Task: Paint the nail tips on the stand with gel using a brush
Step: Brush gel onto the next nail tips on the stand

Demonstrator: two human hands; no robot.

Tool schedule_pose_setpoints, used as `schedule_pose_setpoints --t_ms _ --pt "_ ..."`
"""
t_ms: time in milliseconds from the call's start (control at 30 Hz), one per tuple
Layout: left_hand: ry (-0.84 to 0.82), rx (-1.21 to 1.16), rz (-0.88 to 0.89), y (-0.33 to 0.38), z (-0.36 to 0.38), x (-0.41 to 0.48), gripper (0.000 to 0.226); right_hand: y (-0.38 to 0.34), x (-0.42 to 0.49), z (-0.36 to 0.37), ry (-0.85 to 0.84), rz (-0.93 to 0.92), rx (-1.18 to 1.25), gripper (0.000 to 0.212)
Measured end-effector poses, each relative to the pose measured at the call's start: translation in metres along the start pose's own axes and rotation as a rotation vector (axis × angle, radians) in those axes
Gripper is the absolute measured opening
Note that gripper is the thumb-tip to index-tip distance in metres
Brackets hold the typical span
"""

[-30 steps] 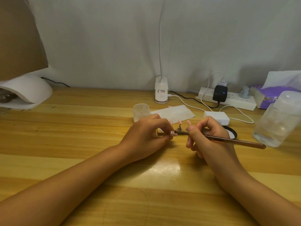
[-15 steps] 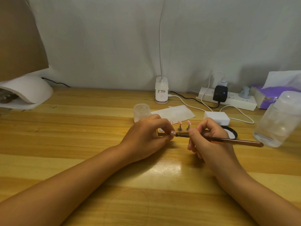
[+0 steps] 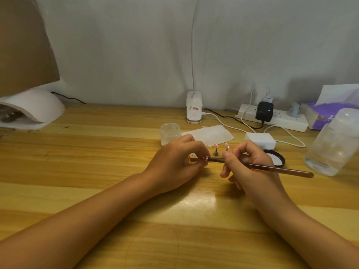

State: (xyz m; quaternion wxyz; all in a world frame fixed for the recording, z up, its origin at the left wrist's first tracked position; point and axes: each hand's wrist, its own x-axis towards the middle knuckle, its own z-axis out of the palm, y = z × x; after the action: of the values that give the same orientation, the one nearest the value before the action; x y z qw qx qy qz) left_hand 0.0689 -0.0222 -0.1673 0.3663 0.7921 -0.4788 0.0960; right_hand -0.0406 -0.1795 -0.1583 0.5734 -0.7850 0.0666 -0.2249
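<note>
My left hand (image 3: 175, 162) sits on the desk (image 3: 77, 171), fingers curled, pinching one small pink nail tip (image 3: 205, 158) btwn thumb & fingertips. Can't tell if that tip is on its peg or loose; the hand hides the base. My right hand (image 3: 246, 164) holds the brush (image 3: 272, 168) pencil-style, thumb & index pinched near the front end, other fingers curled under. Brush lies nearly level, handle pointing right, bristle end touching the pinched tip.

Just behind the brush are 2 more pink nail tips (image 3: 216, 145) on little pegs, upright, w/ a third partly hidden by my left fingers. The stand (image 3: 215, 153) under them is mostly covered.

Behind my left hand: a small frosted jar (image 3: 170, 133) & a white sheet (image 3: 211, 133). Near my right hand: black-rimmed lid (image 3: 279, 159), white block (image 3: 260, 139). Far right, a clear plastic bottle (image 3: 334, 144), tilted. Along the wall: clip lamp base (image 3: 193, 110), power strip (image 3: 281, 121) w/ black adapter, purple tissue pack (image 3: 326, 115). Far left, a white nail lamp (image 3: 33, 107).
</note>
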Motion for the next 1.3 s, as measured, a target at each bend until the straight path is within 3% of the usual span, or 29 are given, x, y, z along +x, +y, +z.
schedule_pose_setpoints --t_ms 300,533,967,1167,1300 --pt "0.008 -0.014 -0.011 0.0010 -0.0005 -0.0008 0.006 0.0018 0.0004 -0.0025 0.075 -0.005 0.069 0.014" --pt "0.000 0.000 -0.016 0.0016 -0.0010 -0.0004 0.011 -0.0021 -0.0001 0.0009 -0.035 -0.025 0.036 0.016" --pt "0.024 -0.011 -0.023 0.0021 -0.0011 -0.0003 0.020 0.0006 0.0009 -0.0018 0.096 -0.017 0.075 0.016" --pt "0.012 0.003 -0.029 0.0010 -0.0009 -0.0010 0.011 -0.0044 -0.0014 0.0007 -0.032 -0.036 0.073 0.016" --pt "-0.003 -0.017 -0.027 0.0016 -0.0014 -0.0010 0.013 -0.0003 0.0004 0.0003 -0.005 -0.014 0.033 0.015"
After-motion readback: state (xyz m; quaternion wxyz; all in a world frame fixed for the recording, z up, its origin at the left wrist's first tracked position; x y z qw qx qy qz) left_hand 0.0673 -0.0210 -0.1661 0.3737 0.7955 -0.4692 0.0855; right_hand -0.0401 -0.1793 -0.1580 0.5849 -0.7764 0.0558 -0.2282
